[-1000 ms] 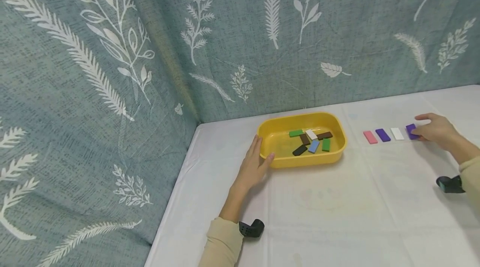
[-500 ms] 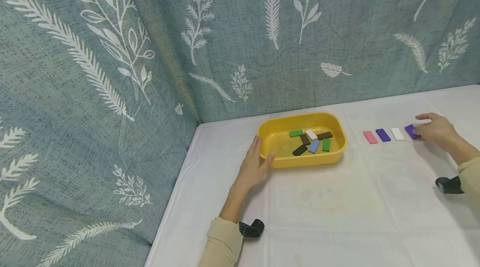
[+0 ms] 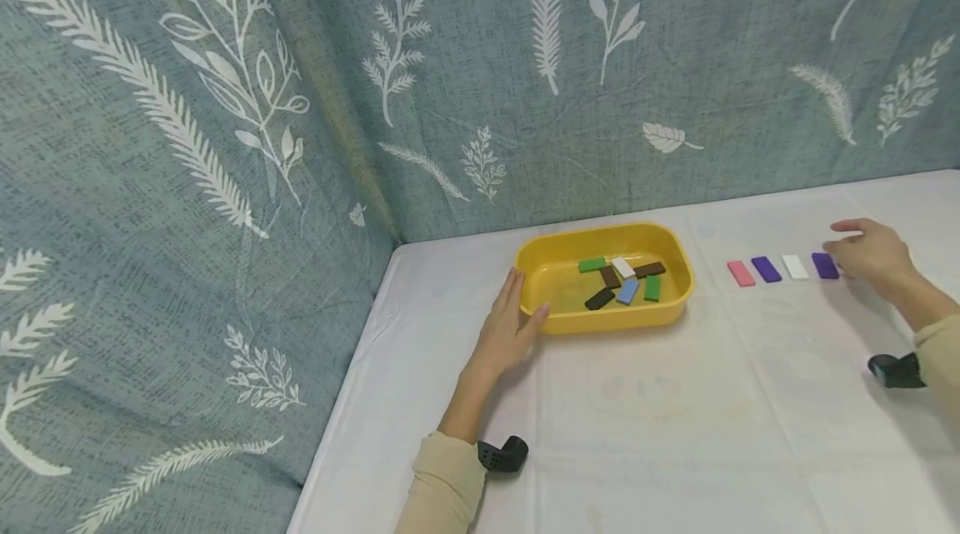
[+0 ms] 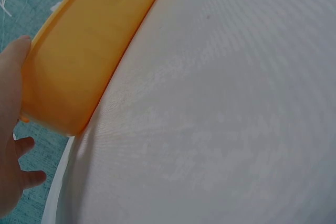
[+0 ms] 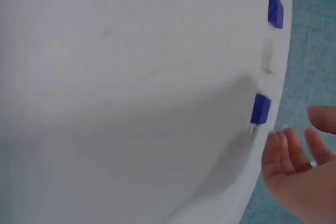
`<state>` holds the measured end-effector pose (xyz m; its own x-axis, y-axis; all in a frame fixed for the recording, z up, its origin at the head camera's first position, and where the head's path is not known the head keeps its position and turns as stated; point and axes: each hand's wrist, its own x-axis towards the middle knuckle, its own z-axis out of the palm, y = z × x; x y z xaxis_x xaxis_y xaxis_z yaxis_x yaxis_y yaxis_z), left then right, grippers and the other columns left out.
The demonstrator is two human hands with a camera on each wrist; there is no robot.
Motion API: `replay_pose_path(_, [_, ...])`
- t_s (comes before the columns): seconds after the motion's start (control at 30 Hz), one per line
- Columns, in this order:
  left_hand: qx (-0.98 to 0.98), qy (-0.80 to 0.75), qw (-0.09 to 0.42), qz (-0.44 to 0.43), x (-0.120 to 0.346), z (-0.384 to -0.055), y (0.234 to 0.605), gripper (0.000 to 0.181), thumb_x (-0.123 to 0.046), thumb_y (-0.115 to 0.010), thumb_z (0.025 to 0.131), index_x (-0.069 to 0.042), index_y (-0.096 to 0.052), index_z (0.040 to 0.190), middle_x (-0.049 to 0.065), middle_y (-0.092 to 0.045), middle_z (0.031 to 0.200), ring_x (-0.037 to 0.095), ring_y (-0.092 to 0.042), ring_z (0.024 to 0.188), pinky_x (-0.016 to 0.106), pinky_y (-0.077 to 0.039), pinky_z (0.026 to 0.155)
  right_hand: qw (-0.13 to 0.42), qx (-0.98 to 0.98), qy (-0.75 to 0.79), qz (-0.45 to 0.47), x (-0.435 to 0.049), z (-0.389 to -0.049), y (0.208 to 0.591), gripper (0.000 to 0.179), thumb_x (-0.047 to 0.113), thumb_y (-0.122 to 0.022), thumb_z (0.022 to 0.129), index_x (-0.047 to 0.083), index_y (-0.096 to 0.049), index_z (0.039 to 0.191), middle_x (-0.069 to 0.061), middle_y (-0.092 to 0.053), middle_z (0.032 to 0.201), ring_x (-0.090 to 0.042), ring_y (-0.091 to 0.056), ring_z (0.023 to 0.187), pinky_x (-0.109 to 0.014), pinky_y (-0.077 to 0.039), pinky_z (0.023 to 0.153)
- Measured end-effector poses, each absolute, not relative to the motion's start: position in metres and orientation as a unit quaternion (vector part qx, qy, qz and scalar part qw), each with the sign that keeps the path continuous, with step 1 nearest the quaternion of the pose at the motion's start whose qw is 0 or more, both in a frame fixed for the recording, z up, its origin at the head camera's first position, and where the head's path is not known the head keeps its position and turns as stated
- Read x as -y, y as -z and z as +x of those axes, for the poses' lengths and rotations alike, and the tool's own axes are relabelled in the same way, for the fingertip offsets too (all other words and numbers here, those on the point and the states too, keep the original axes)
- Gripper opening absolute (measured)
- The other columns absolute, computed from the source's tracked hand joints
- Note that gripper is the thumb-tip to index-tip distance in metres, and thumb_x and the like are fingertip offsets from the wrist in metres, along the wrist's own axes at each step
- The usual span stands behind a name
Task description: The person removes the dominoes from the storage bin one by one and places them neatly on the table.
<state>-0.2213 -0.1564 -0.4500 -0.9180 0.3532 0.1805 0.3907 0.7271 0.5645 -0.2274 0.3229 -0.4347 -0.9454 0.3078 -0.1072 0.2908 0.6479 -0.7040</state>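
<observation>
My left hand (image 3: 506, 332) touches the left end of a yellow plastic tray (image 3: 607, 322), straight fingers along its side and thumb at the front corner. In the left wrist view the thumb (image 4: 20, 51) meets the rim and other fingers are spread. Several small flat blocks lie inside, among them a blue block (image 3: 627, 292) and a black block (image 3: 600, 299). At the right, my right hand (image 3: 876, 252) hovers beside a purple block (image 3: 825, 266), holding nothing. The right wrist view shows a gap between its relaxed fingers and that purple block (image 5: 260, 109).
Left of that purple block, in a row, lie a white block (image 3: 795, 267), another purple block (image 3: 767, 270) and a pink block (image 3: 741, 273). A white cloth (image 3: 645, 434) covers the table. Behind it and to the left hangs a leaf-patterned teal curtain (image 3: 480, 76).
My right fingers have let go of the rightmost purple block and lifted slightly away. That block has turned a little, now straighter in the row. The left hand and tray stay put.
</observation>
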Motion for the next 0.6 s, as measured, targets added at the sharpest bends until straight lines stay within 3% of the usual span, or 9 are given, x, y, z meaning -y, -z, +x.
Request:
replay_pose_path(0.1, [0.929, 0.31, 0.027, -0.199, 0.157, -0.222, 0.45, 0.076, -0.052, -0.038, 0.099, -0.001, -0.015, 0.152, 0.011, -0.006, 0.159, 0.028, -0.011, 0.143, 0.048, -0.017, 0.112, 0.038, 0.901, -0.4, -0.162, -0.323, -0.237, 0.439, 0.058, 0.029, -0.04, 0.1, -0.012, -0.031, 0.14, -0.041, -0.036, 0.128, -0.052, -0.044, 0.11, -0.057, -0.043, 0.084])
replay_pose_path(0.17, [0.929, 0.31, 0.027, -0.199, 0.157, -0.222, 0.45, 0.076, -0.052, -0.038, 0.099, -0.002, -0.015, 0.152, 0.01, -0.006, 0.159, 0.028, -0.011, 0.143, 0.048, -0.017, 0.112, 0.055, 0.891, -0.424, -0.156, -0.329, -0.252, 0.453, 0.067, 0.043, -0.039, 0.099, -0.008, -0.032, 0.142, -0.039, -0.04, 0.129, -0.047, -0.049, 0.109, -0.047, -0.049, 0.083])
replay_pose_path(0.3, [0.929, 0.311, 0.027, -0.198, 0.157, -0.222, 0.451, 0.076, -0.052, -0.037, 0.099, -0.002, -0.016, 0.152, 0.01, -0.006, 0.159, 0.027, -0.011, 0.143, 0.047, -0.017, 0.112, 0.065, 0.847, -0.51, -0.135, -0.335, -0.28, 0.472, 0.085, 0.061, -0.04, 0.092, -0.002, -0.028, 0.147, -0.024, -0.049, 0.129, -0.015, -0.058, 0.092, -0.018, -0.051, 0.066])
replay_pose_path(0.4, [0.929, 0.311, 0.03, -0.2, 0.158, -0.222, 0.451, 0.076, -0.052, -0.037, 0.099, -0.001, -0.016, 0.151, 0.012, -0.008, 0.158, 0.028, -0.012, 0.143, 0.047, -0.018, 0.112, 0.041, 0.805, -0.579, -0.122, -0.309, -0.274, 0.447, 0.084, 0.058, -0.041, 0.093, -0.002, -0.024, 0.148, -0.014, -0.052, 0.125, -0.001, -0.054, 0.087, -0.016, -0.051, 0.072])
replay_pose_path(0.5, [0.928, 0.312, 0.033, -0.203, 0.159, -0.221, 0.45, 0.077, -0.053, -0.037, 0.099, 0.0, -0.017, 0.151, 0.012, -0.008, 0.158, 0.029, -0.012, 0.143, 0.048, -0.018, 0.112, 0.005, 0.775, -0.623, -0.106, -0.28, -0.26, 0.418, 0.08, 0.053, -0.04, 0.096, -0.003, -0.019, 0.149, -0.006, -0.05, 0.12, 0.0, -0.053, 0.089, -0.021, -0.051, 0.081])
replay_pose_path(0.6, [0.928, 0.311, 0.033, -0.204, 0.159, -0.222, 0.45, 0.077, -0.053, -0.037, 0.099, 0.0, -0.017, 0.151, 0.011, -0.008, 0.158, 0.028, -0.012, 0.143, 0.047, -0.017, 0.112, -0.025, 0.755, -0.648, -0.091, -0.256, -0.252, 0.399, 0.078, 0.049, -0.038, 0.098, -0.004, -0.013, 0.15, -0.005, -0.044, 0.119, 0.0, -0.05, 0.09, -0.02, -0.05, 0.082])
